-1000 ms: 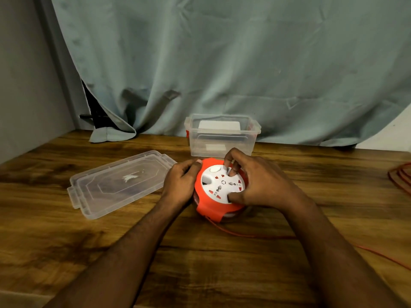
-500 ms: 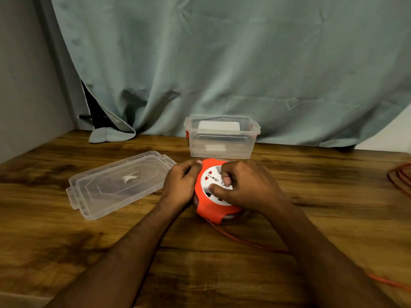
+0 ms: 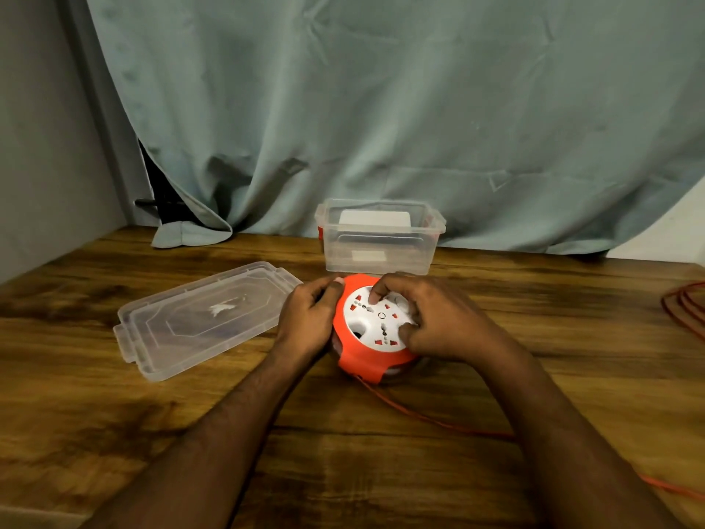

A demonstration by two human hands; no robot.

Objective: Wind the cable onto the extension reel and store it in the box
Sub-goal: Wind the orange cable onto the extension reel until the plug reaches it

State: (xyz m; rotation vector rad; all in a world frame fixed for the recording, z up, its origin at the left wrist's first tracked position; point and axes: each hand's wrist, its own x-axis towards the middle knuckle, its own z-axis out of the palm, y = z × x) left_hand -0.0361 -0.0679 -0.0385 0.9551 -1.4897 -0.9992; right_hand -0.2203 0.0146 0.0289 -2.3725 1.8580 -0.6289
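Note:
An orange extension reel with a white socket face lies flat on the wooden table. My left hand grips its orange rim from the left. My right hand curls over the white face, fingertips pressed into it. A thin orange cable runs from the reel's front edge toward the lower right, passing under my right forearm. More loops of the cable lie at the table's right edge. The clear plastic box stands open just behind the reel.
The box's clear lid lies flat to the left of my left hand. A grey-green curtain hangs behind the table. A grey wall closes the left side.
My right hand has turned the white face round, moving from the reel's left part back to its right side. The cable has been drawn in toward the reel. My left hand stayed put.

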